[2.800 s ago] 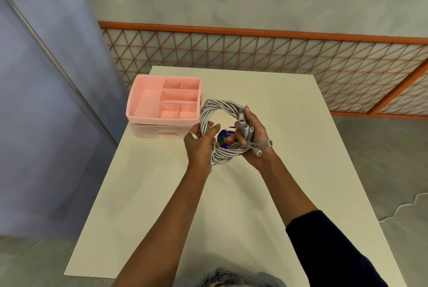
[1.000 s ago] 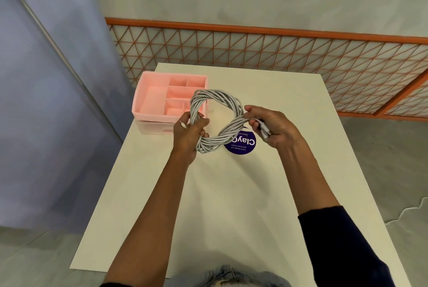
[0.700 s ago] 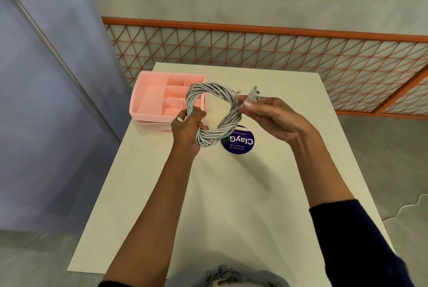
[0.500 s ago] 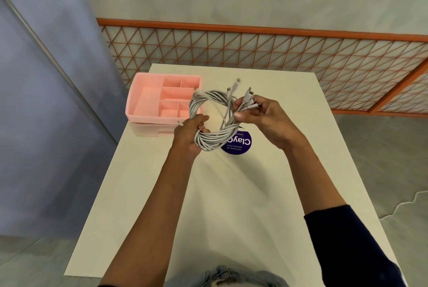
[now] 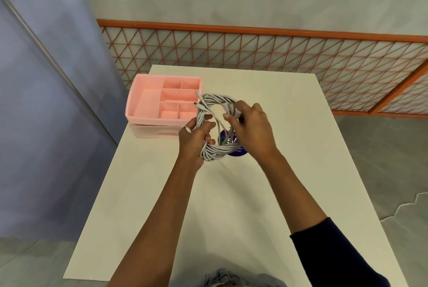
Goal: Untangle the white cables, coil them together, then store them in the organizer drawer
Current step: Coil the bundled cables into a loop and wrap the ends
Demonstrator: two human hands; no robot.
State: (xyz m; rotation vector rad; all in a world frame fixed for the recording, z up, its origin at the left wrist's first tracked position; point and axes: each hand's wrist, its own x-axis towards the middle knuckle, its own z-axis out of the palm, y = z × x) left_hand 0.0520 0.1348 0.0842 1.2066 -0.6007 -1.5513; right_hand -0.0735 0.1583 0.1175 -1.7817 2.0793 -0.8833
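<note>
Coil of white cables (image 5: 214,152) sits mid-frame, held up above the desk (image 5: 289,171), just right of the pink organizer (image 5: 148,106). Left hand (image 5: 194,140) grips the coil's left side, fingers curled round the strands. Right hand (image 5: 252,129) pinches the upper right of the loop, thumb and fingertips closed on it. A few plug ends (image 5: 198,102) poke out at the coil's upper left. I see a round purple sticker (image 5: 238,153) on the desk under the coil. The organizer's drawer (image 5: 157,130) looks closed. Orange lattice fence (image 5: 254,55) runs across behind.
</note>
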